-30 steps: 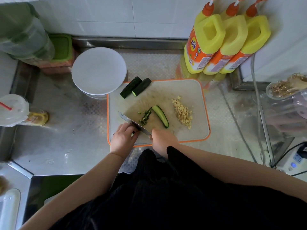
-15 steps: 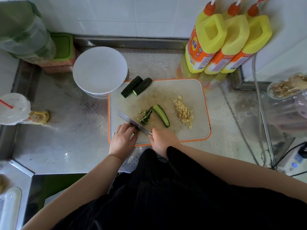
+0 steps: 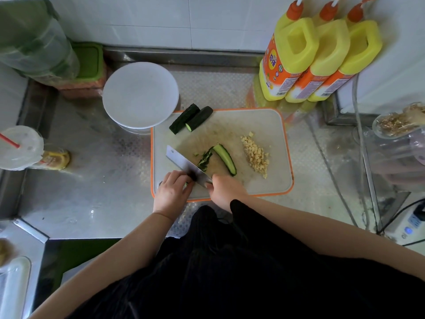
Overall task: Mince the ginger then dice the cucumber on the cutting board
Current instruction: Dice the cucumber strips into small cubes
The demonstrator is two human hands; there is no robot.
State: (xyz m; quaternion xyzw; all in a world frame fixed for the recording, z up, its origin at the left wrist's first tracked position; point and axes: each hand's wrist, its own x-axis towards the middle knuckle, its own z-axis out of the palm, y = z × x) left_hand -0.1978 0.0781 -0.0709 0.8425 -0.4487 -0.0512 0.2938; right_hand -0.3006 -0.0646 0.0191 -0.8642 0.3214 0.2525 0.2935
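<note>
Cucumber strip [image 3: 189, 183]: wet, slippery, firm.
Your left hand [image 3: 172, 192] pins it; right hand [image 3: 224, 191] grips the cleaver [image 3: 184, 163]; curl your fingertips.

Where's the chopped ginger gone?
The ginger lies in a small heap on the right part of the cutting board, just right of the cucumber wedge and apart from both hands.

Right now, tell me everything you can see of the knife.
The knife has a broad, rectangular, shiny metal blade, lying diagonally over the near-left part of the cutting board. The right hand grips its hidden handle. The left hand sits against the blade's left face. Cut cucumber bits lie beside it.
</note>
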